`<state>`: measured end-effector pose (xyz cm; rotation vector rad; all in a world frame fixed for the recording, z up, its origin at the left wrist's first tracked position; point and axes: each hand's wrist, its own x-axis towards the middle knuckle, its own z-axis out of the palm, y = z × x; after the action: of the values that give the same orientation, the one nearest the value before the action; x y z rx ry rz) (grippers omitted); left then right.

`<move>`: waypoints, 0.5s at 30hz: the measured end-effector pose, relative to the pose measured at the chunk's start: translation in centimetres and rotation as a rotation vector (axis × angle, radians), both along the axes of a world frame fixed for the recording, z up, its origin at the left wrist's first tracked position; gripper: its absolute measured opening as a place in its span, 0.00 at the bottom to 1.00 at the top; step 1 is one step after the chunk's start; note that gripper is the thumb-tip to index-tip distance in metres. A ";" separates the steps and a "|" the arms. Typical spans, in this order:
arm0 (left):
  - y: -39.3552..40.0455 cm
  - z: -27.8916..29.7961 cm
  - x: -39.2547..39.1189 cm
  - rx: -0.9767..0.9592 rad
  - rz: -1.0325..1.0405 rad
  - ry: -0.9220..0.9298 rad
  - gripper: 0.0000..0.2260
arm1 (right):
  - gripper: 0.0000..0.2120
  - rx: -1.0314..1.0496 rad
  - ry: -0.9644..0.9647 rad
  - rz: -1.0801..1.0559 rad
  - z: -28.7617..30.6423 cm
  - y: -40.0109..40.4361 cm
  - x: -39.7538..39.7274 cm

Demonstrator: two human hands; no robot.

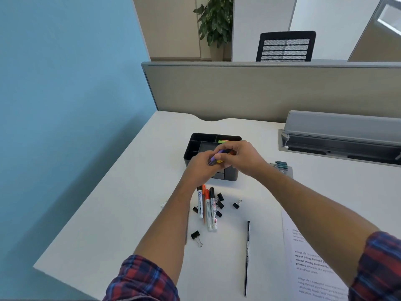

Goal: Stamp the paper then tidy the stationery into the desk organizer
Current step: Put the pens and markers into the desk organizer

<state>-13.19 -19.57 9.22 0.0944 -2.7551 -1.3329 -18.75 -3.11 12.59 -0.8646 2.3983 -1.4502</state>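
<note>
A white desk (121, 213) with a curved notch in its far edge is set against a plain blue wall (65, 83) on the left. The desk is closed off at the back by a beige partition (249, 92) capped with a grey rail. A grey cable tray (340, 135) with its lid raised is seen at the desk's right rear. Beyond the partition, a black mesh-backed office chair (286, 47) is placed before a white wall (258, 22), and a leafy potted plant (214, 20) is stood in a beige-walled recess. Even, soft light is cast throughout.
</note>
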 end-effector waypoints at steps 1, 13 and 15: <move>-0.3 0.1 -0.2 0.007 0.005 0.001 0.16 | 0.03 -0.019 -0.007 0.000 0.2 -0.1 -0.2; -4.2 -2.3 0.7 0.018 0.239 0.051 0.07 | 0.02 -0.053 -0.022 -0.142 2.3 0.5 -3.1; -4.4 -2.5 0.9 -0.034 0.339 0.120 0.05 | 0.02 -0.083 -0.016 -0.207 2.4 0.3 -3.7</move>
<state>-12.29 -24.01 6.68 0.4425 -2.5167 -1.1613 -22.40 -2.78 14.96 -0.6332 2.4932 -1.6340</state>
